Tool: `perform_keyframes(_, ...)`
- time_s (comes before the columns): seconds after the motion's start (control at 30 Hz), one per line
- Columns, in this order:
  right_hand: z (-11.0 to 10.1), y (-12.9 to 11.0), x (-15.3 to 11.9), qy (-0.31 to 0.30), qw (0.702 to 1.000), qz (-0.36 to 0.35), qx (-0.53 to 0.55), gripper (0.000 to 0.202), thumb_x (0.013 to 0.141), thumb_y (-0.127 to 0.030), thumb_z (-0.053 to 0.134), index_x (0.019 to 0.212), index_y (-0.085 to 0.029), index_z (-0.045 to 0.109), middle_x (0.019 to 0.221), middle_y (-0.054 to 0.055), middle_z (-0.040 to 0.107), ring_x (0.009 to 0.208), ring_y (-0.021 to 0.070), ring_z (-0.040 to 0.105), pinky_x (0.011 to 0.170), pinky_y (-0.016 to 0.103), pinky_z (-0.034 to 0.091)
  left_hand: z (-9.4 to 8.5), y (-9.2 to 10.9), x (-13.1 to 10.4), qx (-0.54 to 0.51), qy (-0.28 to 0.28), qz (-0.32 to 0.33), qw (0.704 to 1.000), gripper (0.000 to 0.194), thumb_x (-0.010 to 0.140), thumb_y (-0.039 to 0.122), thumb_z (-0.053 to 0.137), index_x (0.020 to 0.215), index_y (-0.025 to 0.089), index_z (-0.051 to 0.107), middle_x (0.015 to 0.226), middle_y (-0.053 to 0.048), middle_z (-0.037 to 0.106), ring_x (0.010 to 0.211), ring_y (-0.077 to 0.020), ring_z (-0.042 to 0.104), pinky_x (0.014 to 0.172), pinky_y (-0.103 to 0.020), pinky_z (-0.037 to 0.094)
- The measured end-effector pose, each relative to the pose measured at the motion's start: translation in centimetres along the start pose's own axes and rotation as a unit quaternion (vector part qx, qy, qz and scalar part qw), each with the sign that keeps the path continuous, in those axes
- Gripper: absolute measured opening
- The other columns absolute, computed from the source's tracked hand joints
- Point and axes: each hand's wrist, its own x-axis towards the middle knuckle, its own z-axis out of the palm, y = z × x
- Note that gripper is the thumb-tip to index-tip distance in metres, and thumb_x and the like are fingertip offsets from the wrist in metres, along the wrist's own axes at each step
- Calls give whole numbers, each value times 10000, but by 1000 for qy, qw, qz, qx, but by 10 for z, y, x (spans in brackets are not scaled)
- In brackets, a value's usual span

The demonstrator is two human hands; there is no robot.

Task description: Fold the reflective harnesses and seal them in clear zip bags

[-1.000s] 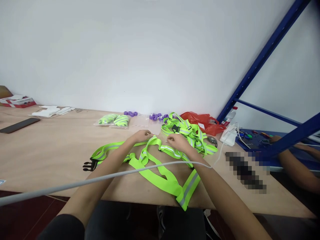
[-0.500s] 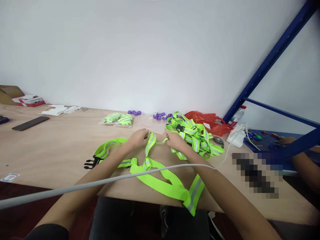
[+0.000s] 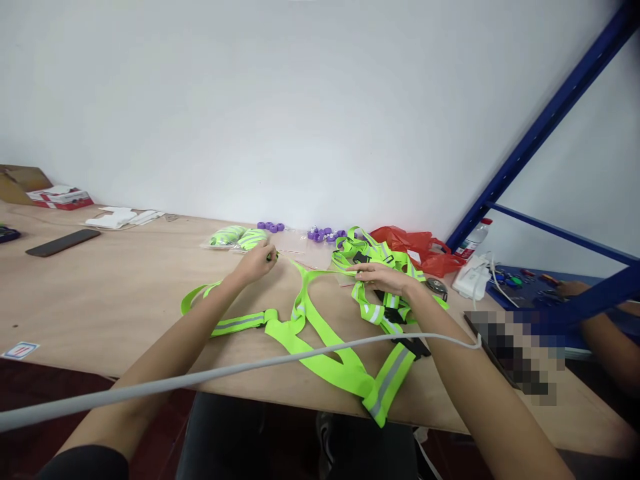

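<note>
Lime-yellow reflective vest straps [image 3: 320, 363] with grey stripes lie across the near table edge, one strap raised between my hands. My left hand [image 3: 257, 262] is closed round one part of it, left of centre, with a bit of dark plastic showing at the fist. At the right, my right hand [image 3: 384, 276] pinches the strap between thumb and fairly straight fingers, drawing it taut. Just behind and under that hand is a heap of more reflective straps [image 3: 367, 250] with black buckles. Two clear bags of folded straps [image 3: 227, 235] lie behind my left hand.
Purple round pieces [image 3: 327, 234] and a red plastic bag [image 3: 420, 248] sit along the wall. A white cable [image 3: 250, 363] crosses the foreground. At right are a tape measure [image 3: 437, 287], a white power strip [image 3: 473, 277], a blue frame [image 3: 540, 133] and another person's arm [image 3: 607, 340].
My hands have moved apart, left hand leftward and right hand rightward, stretching the strap between them. My right fingers have straightened. Black buckles now show beside my right forearm.
</note>
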Motion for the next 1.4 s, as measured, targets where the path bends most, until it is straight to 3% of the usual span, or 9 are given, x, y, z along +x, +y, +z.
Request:
perform_keyframes(0.1,-5,4,2,-39,999,4,10,467,727,-400,699,1121,-159,763,798,55,695,717,185,635,652,306,508,-4,-10,-3,21,7,-22,1000,104,857,196,506,952,208,547,932,-75,591,835,-248,566,744,-344,437)
perform_keyframes(0.23,5,8,13,10,999,-11,-29,484,709,-324,711,1158,-142,719,917,67,702,797,204,633,719,328,498,0,-15,-4,56,3,-58,997,335,884,217,495,1217,201,474,867,-63,618,832,-282,595,690,-345,424)
perform_keyframes(0.47,37,3,27,108,984,-66,-122,332,763,-179,659,1088,-208,722,1132,89,694,1080,267,582,949,380,433,19,-12,1,105,-33,-94,990,212,868,144,571,1077,182,565,1083,-138,620,1002,-310,596,793,-390,454)
perform_keyframes(0.67,36,9,34,77,992,-49,-89,276,836,-350,640,1015,-161,730,914,70,735,809,220,657,743,328,513,17,-25,5,86,-99,-113,985,337,983,403,588,1216,159,578,1092,-70,631,902,-199,630,821,-394,530)
perform_keyframes(0.9,27,11,33,90,991,-39,-88,322,900,-350,586,1153,-170,670,1099,118,738,933,217,698,795,325,534,3,-39,13,55,-182,-89,978,678,752,470,712,1306,155,480,1182,-155,654,1011,-309,646,812,-350,494)
perform_keyframes(1.07,10,20,-22,137,972,-9,-189,219,901,-357,586,1044,-219,678,1083,96,743,990,252,677,847,357,492,2,-34,10,81,-211,-101,969,1128,562,653,805,1469,136,378,1452,-287,489,1319,-493,466,1032,-537,402)
perform_keyframes(1.17,-1,40,-72,169,950,46,-257,220,912,-408,542,894,-231,671,900,87,739,834,269,671,734,365,467,-9,-23,12,91,-210,-73,971,1267,562,692,809,1571,169,250,1606,-291,269,1442,-557,251,1113,-673,229)
perform_keyframes(1.27,-1,59,-105,153,935,93,-307,212,886,-398,562,831,-234,684,795,79,722,744,265,663,662,349,451,-15,7,24,93,-181,2,979,999,834,665,606,1605,200,173,1676,-209,110,1519,-471,88,1165,-672,66)
perform_keyframes(1.4,9,67,-110,74,937,61,-335,457,793,-187,600,1241,-252,666,1229,77,698,984,250,684,769,315,496,18,75,34,84,-171,165,968,645,1020,397,391,1600,198,191,1667,-128,229,1530,-287,199,1230,-489,108)
